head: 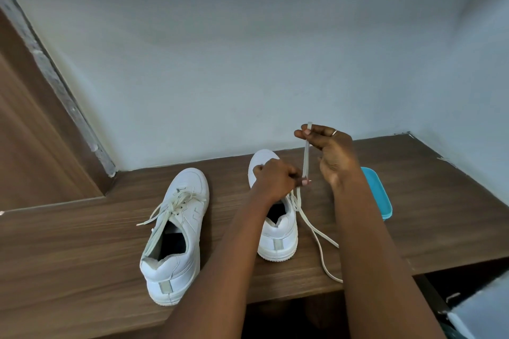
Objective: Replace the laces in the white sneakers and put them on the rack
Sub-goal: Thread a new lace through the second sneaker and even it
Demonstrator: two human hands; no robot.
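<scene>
The right hand (334, 151) pinches the lace (305, 157) near its tip, held high. The left hand (275, 177) pinches it low, over the sneaker (278, 242) on the bench (82, 242). Draw it straight and taut (probably unthreading) while the left steadies the shoe.

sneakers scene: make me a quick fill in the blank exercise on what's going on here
1. The right hand pinches a ___ that runs up from a sneaker.
2. The left hand sits on the ___ of the two sneakers.
3. The box by the right arm is ___.
Missing words: lace; right; blue.
</scene>
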